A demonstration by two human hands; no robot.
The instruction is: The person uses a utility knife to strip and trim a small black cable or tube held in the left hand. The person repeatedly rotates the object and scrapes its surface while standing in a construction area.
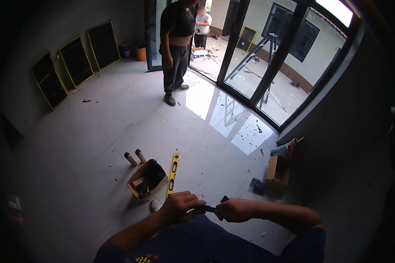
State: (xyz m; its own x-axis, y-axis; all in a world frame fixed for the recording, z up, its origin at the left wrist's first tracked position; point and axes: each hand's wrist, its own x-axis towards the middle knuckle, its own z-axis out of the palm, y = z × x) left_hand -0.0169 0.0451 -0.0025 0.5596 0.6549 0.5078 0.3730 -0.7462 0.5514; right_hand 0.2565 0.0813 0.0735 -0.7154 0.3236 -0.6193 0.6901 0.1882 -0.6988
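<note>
Close in front of my body, both hands meet at a small dark strip-like piece (210,209); its exact kind I cannot make out. My left hand (183,207) is closed on one end of it, fingers bent over. The other end sits in my closed right hand (236,210), and a black tip (224,199) sticks up above that fist. Just beyond my left hand lies a yellow spirit level (173,175) on the floor. Left of the level stands an open cardboard box (136,191) with dark items and a light block inside.
Two tube-shaped cartridges (130,159) stand beyond the box. At the right wall are another carton (278,170) and a dark plastic bag (258,186). A person (175,48) stands by the glass doors (250,65). Framed screens (76,61) lean on the left wall; debris dots the tiles.
</note>
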